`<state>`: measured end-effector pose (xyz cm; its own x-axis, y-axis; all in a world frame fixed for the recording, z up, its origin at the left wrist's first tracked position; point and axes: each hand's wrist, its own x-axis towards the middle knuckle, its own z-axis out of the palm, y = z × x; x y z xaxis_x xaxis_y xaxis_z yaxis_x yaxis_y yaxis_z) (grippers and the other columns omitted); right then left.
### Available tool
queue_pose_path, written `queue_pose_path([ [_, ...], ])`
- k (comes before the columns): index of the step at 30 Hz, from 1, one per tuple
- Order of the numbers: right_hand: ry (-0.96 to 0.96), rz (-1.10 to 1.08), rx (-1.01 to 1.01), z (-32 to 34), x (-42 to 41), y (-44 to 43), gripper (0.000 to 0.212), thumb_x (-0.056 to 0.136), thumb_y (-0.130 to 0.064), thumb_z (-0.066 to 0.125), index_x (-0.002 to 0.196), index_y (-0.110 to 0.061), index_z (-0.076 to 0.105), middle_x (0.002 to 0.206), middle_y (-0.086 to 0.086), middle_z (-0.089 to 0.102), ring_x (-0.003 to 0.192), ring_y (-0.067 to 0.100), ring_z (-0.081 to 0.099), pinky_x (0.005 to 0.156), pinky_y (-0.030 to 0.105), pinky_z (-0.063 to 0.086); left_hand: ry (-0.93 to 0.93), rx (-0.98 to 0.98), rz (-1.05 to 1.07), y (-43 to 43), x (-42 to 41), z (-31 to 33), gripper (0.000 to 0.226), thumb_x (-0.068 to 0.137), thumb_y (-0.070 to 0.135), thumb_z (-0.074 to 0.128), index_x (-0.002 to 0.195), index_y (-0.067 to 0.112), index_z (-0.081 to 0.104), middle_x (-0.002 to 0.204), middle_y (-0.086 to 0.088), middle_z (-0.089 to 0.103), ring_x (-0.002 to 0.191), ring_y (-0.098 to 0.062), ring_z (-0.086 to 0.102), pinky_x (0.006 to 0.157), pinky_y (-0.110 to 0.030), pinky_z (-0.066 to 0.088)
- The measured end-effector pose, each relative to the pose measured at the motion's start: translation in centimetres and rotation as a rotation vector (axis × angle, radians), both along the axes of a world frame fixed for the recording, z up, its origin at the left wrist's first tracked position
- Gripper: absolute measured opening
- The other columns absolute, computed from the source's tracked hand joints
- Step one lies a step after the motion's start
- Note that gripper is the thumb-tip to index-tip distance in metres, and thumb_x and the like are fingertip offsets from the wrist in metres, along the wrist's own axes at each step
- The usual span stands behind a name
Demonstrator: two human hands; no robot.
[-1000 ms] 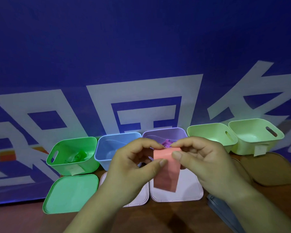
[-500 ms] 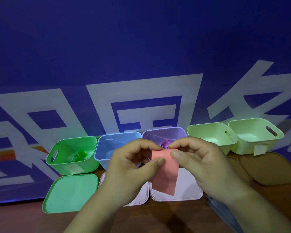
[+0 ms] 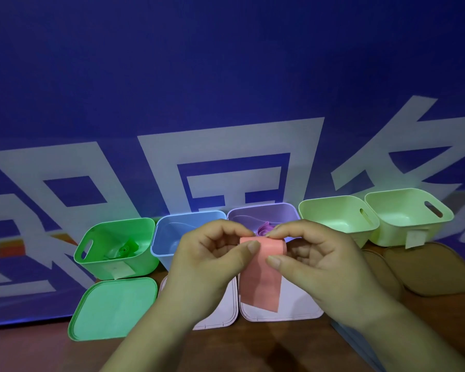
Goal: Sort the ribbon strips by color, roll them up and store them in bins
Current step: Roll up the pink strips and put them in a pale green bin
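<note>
A pink ribbon strip [image 3: 261,283] hangs in front of me, its top end curled into a small roll. My left hand [image 3: 210,267] pinches the roll's left end between thumb and forefinger. My right hand [image 3: 317,267] pinches its right end, thumb on the front of the strip. Behind them stands a row of bins: a green bin [image 3: 116,248] with a green roll [image 3: 125,249] inside, a blue bin [image 3: 169,234], a purple bin [image 3: 263,216] holding a purple roll [image 3: 265,229], and two pale green bins [image 3: 338,216] [image 3: 408,213].
Lids lie on the wooden table in front of the bins: a green lid [image 3: 113,310], two whitish lids [image 3: 301,304] [image 3: 220,315] and brown lids [image 3: 430,269] at the right. A grey-blue flat object [image 3: 360,347] lies by my right wrist. A blue banner wall stands right behind the bins.
The top of the pink strip has been rolled further, so the hanging part is a little shorter. Both hands stay in place at its top.
</note>
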<state>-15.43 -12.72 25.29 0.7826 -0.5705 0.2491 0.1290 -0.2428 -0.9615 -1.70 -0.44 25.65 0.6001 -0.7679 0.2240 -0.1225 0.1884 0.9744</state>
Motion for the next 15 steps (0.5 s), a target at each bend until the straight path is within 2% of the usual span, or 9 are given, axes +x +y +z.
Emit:
queue_pose_path([
  [2, 0.007, -0.003, 0.003, 0.04, -0.03, 0.02, 0.029, 0.071, -0.017, 0.077, 0.094, -0.035, 0.072, 0.097, 0.0, 0.074, 0.08, 0.025, 0.071, 0.077, 0.04, 0.06, -0.014, 0.009, -0.033, 0.04, 0.15, -0.03, 0.011, 0.077, 0.007, 0.08, 0.084, 0.013, 0.074, 0.072, -0.004, 0.067, 0.065, -0.011, 0.058, 0.059, -0.021, 0.05],
  [5, 0.001, 0.002, 0.055, 0.09, -0.09, 0.02, 0.025, 0.072, -0.018, 0.077, 0.093, -0.032, 0.073, 0.092, 0.007, 0.074, 0.077, 0.025, 0.07, 0.076, 0.043, 0.06, -0.063, 0.028, -0.084, 0.26, 0.27, -0.27, 0.024, 0.072, 0.023, 0.081, 0.094, 0.022, 0.073, 0.086, -0.017, 0.067, 0.072, -0.02, 0.058, 0.066, -0.031, 0.051],
  [10, 0.011, -0.014, 0.072, 0.02, -0.06, -0.04, 0.023, 0.073, -0.026, 0.077, 0.095, -0.032, 0.072, 0.082, 0.015, 0.073, 0.075, 0.04, 0.067, 0.077, 0.056, 0.056, -0.121, 0.004, -0.067, 0.61, 0.06, -0.42, 0.028, 0.072, 0.028, 0.078, 0.099, 0.027, 0.072, 0.094, -0.016, 0.068, 0.082, -0.046, 0.057, 0.071, -0.056, 0.051],
  [12, 0.007, -0.016, 0.084, 0.19, -0.02, -0.08, 0.022, 0.073, -0.025, 0.076, 0.094, -0.031, 0.073, 0.08, 0.012, 0.073, 0.072, 0.038, 0.067, 0.074, 0.051, 0.057, -0.158, 0.001, -0.054, 0.63, -0.01, -0.42, 0.027, 0.073, 0.027, 0.079, 0.099, 0.028, 0.072, 0.094, -0.014, 0.068, 0.082, -0.045, 0.057, 0.07, -0.058, 0.051],
  [15, -0.011, 0.007, 0.125, 0.55, -0.03, -0.19, 0.021, 0.074, -0.019, 0.083, 0.093, -0.023, 0.074, 0.085, 0.009, 0.074, 0.075, 0.025, 0.071, 0.07, 0.033, 0.06, -0.195, -0.007, -0.046, 0.65, 0.0, -0.34, 0.027, 0.073, 0.027, 0.079, 0.099, 0.029, 0.072, 0.093, -0.01, 0.069, 0.079, -0.039, 0.059, 0.069, -0.054, 0.052],
])
